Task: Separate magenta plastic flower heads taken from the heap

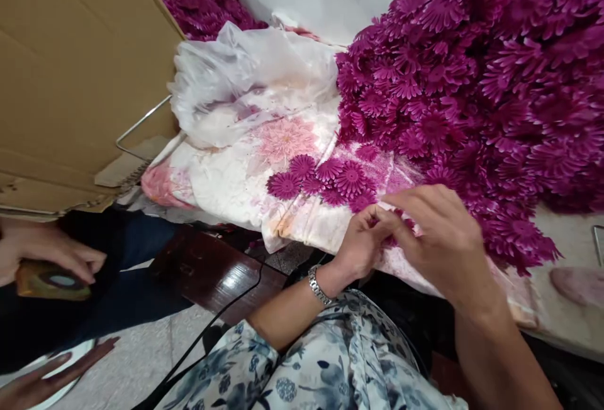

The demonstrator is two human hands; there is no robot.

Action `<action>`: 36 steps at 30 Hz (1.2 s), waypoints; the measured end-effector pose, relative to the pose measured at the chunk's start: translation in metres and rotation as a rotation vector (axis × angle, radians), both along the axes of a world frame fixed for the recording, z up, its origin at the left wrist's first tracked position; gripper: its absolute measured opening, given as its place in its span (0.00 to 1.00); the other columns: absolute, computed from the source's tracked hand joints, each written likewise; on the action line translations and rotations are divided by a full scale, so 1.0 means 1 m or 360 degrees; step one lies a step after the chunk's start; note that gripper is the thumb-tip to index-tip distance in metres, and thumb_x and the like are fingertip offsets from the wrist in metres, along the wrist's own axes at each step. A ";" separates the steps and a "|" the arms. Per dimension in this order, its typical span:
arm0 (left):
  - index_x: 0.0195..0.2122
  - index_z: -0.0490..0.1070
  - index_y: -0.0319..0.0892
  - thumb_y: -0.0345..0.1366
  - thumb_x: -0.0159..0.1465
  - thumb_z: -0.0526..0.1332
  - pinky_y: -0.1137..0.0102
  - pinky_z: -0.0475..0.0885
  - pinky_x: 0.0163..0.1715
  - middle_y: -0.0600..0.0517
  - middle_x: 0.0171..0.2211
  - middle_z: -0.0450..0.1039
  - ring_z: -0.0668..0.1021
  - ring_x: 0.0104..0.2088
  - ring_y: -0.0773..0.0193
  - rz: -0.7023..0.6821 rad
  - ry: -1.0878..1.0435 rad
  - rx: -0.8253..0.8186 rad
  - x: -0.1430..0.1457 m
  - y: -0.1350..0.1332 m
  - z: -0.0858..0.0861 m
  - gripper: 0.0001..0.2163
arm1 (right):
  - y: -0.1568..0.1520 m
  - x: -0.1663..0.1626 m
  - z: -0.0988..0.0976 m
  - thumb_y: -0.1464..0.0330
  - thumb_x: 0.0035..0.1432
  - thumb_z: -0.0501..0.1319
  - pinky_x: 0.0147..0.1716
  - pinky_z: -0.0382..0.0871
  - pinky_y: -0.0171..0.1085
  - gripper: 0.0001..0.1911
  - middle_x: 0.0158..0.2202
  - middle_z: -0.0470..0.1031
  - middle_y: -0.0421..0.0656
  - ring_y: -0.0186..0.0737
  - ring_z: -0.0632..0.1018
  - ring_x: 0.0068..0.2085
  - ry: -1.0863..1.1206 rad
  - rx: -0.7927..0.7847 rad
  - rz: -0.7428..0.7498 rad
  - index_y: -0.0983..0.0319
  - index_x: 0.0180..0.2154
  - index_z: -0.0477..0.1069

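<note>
My left hand (pixel 361 243), with a metal watch on its wrist, has thumb and finger pinched together at the front edge of the cloth-covered table. Its fingertips meet those of my right hand (pixel 438 240), whose thumb and finger are bent in as well. Bits of magenta show around and below the fingers, but what is pinched is hidden. Just beyond my hands lies a small cluster of magenta artificial flower pieces (pixel 352 177). A large heap of the same magenta flowers (pixel 425 95) rises to the right.
A stained white cloth (pixel 231 177) covers the table, with a pale pink flower (pixel 287 139) and a clear plastic bag (pixel 255 58) on it. A cardboard box (pixel 85 70) stands left. Another person's hand (pixel 56 249) holds a yellowish object at lower left.
</note>
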State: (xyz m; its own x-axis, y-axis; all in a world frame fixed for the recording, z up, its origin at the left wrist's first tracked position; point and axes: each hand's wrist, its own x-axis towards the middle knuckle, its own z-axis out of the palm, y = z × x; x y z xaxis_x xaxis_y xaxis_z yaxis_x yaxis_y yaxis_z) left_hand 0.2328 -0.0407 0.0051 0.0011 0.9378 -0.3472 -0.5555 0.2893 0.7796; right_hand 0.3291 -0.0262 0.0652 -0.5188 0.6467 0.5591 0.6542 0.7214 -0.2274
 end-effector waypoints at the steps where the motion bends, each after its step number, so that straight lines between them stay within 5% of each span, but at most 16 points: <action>1: 0.24 0.65 0.40 0.41 0.47 0.69 0.73 0.67 0.23 0.56 0.20 0.66 0.69 0.21 0.71 -0.0017 -0.0087 -0.0001 0.001 -0.001 0.001 0.14 | -0.001 0.013 -0.006 0.70 0.57 0.60 0.36 0.65 0.40 0.05 0.32 0.75 0.44 0.40 0.72 0.34 0.0057 -0.0012 -0.0086 0.61 0.37 0.70; 4: 0.26 0.66 0.40 0.34 0.47 0.68 0.76 0.65 0.25 0.57 0.22 0.67 0.69 0.23 0.73 -0.0049 -0.0290 -0.0043 0.005 -0.004 0.001 0.11 | -0.007 0.041 -0.026 0.69 0.57 0.60 0.34 0.69 0.38 0.04 0.30 0.74 0.42 0.38 0.74 0.33 0.0217 -0.0190 -0.0143 0.60 0.36 0.70; 8: 0.24 0.65 0.39 0.34 0.49 0.67 0.77 0.62 0.25 0.58 0.21 0.64 0.66 0.22 0.74 -0.0149 -0.0154 -0.0022 0.012 -0.007 -0.005 0.10 | -0.018 0.050 -0.042 0.69 0.58 0.58 0.33 0.70 0.38 0.04 0.28 0.72 0.42 0.37 0.74 0.32 0.0349 -0.0346 -0.0212 0.60 0.34 0.71; 22: 0.21 0.60 0.40 0.47 0.57 0.62 0.76 0.56 0.22 0.59 0.20 0.53 0.58 0.22 0.73 -0.0383 0.0075 0.0243 0.016 -0.011 -0.013 0.18 | -0.026 0.062 -0.041 0.71 0.58 0.58 0.32 0.68 0.36 0.03 0.27 0.71 0.42 0.35 0.72 0.31 0.0431 -0.0463 -0.0228 0.62 0.32 0.70; 26: 0.27 0.66 0.40 0.45 0.55 0.65 0.75 0.61 0.25 0.57 0.22 0.60 0.63 0.23 0.72 -0.0508 0.0022 0.0143 0.013 -0.012 -0.012 0.14 | -0.033 0.059 -0.046 0.73 0.57 0.58 0.31 0.68 0.36 0.04 0.27 0.71 0.41 0.34 0.72 0.30 0.0613 -0.0379 -0.0405 0.61 0.30 0.70; 30: 0.28 0.70 0.39 0.42 0.53 0.67 0.76 0.62 0.26 0.57 0.23 0.64 0.65 0.23 0.73 -0.0410 0.0070 0.0148 0.012 -0.012 -0.014 0.11 | -0.035 0.063 -0.049 0.72 0.57 0.58 0.31 0.67 0.35 0.05 0.27 0.71 0.40 0.34 0.73 0.30 0.0778 -0.0285 -0.0614 0.61 0.29 0.69; 36: 0.26 0.68 0.39 0.42 0.50 0.69 0.78 0.64 0.23 0.57 0.21 0.66 0.66 0.21 0.74 -0.0361 0.0000 0.0031 0.014 -0.009 -0.010 0.13 | -0.019 0.117 -0.043 0.66 0.59 0.57 0.40 0.66 0.42 0.09 0.31 0.73 0.45 0.40 0.72 0.36 0.0110 0.0298 -0.1351 0.62 0.32 0.73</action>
